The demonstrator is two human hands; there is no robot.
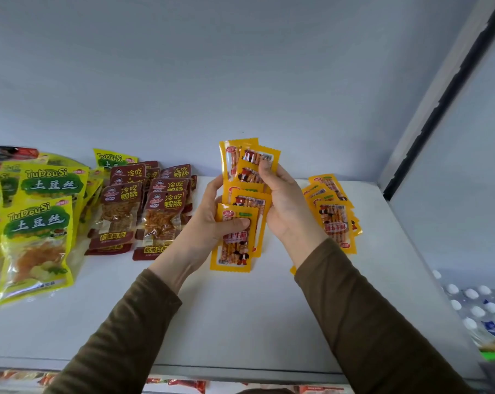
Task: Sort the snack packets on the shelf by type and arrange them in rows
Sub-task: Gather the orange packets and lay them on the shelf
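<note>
White shelf (240,314) with green-yellow packets (38,223), maroon packets (144,211), orange packets (333,211).

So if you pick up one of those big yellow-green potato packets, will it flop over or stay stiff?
Probably floppy: the yellow-green potato packet looks like a thin plastic pouch, wrinkled and not lying quite flat on the shelf. It is likely light for its size, since it looks thin with soft shreds showing through the clear window. The glossy film may be a bit slippery, so pinching an edge seems safest.

Both forearms covered by long sleeves, dark olive-brown knit fabric, plain, no markings. Left sleeve (121,331) and right sleeve (363,317) end at wrists. Hands bare; no rings or watch.
</note>
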